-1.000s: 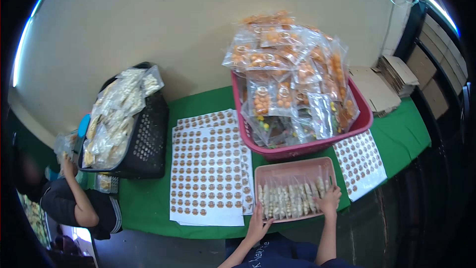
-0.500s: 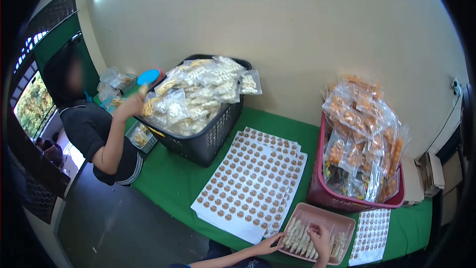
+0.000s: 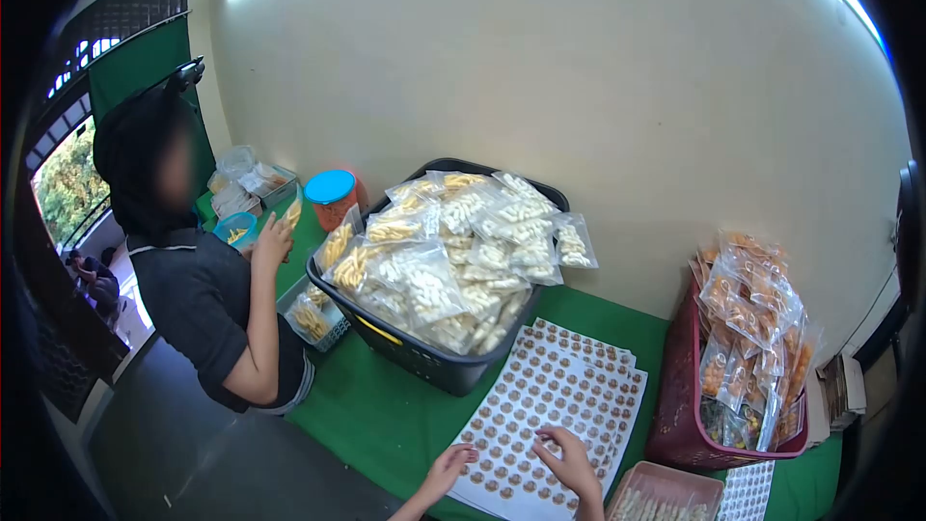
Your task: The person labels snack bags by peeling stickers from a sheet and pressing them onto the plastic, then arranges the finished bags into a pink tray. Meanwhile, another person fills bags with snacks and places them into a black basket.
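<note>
My left hand (image 3: 447, 471) is over the near left edge of the white sheets of round brown stickers (image 3: 550, 396), its fingers stretched out. My right hand (image 3: 567, 463) hovers above the right part of the same sheets, thumb and fingers apart. I see nothing held in either hand; whether they touch the paper is hard to tell. Right of my right hand lies a pink tray (image 3: 716, 497) with a row of small filled packets (image 3: 656, 507), partly cut off by the bottom of the view.
A black basket (image 3: 453, 371) heaped with bagged pale snacks (image 3: 463, 241) stands behind the sheets. A maroon basket (image 3: 675, 425) of orange snack bags (image 3: 748, 299) is at right. At left, a co-worker (image 3: 207, 299) holds a small bag near a blue-lidded jar (image 3: 331, 188).
Both my hands have left the pink tray and moved left over the sticker sheets. My view has shifted, so the table sits lower and further right. The co-worker's hand has drawn back from the black basket.
</note>
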`<state>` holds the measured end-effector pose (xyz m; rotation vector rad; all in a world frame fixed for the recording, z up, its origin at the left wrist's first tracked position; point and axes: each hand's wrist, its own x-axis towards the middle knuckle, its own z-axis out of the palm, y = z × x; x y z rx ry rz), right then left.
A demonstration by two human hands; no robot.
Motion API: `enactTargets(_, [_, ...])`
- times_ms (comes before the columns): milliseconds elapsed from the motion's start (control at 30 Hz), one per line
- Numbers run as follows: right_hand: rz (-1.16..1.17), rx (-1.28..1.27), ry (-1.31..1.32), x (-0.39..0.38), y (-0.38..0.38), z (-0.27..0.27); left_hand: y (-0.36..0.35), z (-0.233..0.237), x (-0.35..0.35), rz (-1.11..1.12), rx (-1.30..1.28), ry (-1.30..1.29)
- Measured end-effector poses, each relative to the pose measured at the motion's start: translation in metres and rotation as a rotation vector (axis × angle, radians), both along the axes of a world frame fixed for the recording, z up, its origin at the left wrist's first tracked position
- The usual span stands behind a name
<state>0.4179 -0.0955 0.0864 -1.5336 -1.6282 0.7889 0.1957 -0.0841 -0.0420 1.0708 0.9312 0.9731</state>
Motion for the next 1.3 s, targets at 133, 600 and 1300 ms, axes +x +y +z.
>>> enactTargets(133, [0.035, 0.317, 0.052, -0.080, 0.056, 0.046, 0.028, -0.001, -0.061, 0.155, 0.007, 0.035])
enactTargets(600, [-0.007, 0.260, -0.243, -0.165, 0.148, 0.078, 0.059, 0.012, -0.125, 0.163, -0.072, 0.053])
enactTargets(1300, [0.002, 0.153, 1.057, -0.091, 0.062, 0.037, 0.066, 0.067, -0.078, -0.341, 0.006, -0.043])
